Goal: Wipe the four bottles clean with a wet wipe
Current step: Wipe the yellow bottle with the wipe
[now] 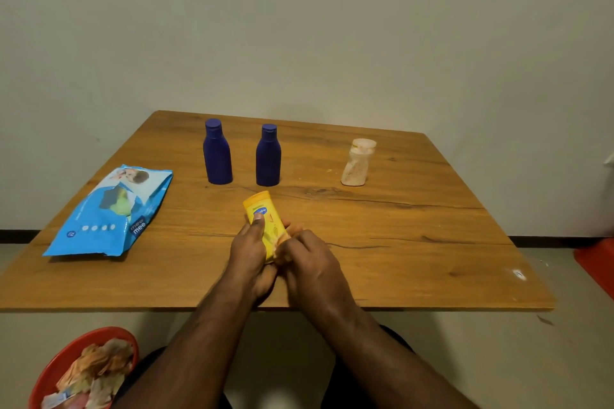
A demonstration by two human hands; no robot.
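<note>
Your two hands hold the yellow bottle over the near middle of the surface.

Your left hand [251, 247] curls round the yellow bottle [262, 217], thumb pressed on its label, the bottle tilted with its far end pointing away from you. Your right hand [307, 261] is closed on a crumpled wet wipe [280, 247], pressing it against the bottle's near end. Beyond stand two blue bottles [217, 153] [268, 156], upright and near each other, and a pale clear bottle [356, 163] well apart to the right. A blue wipes pack [113, 212] lies on the wooden surface [415, 242] at left. A red bowl [56, 365] of used wipes sits below the near edge.
</note>
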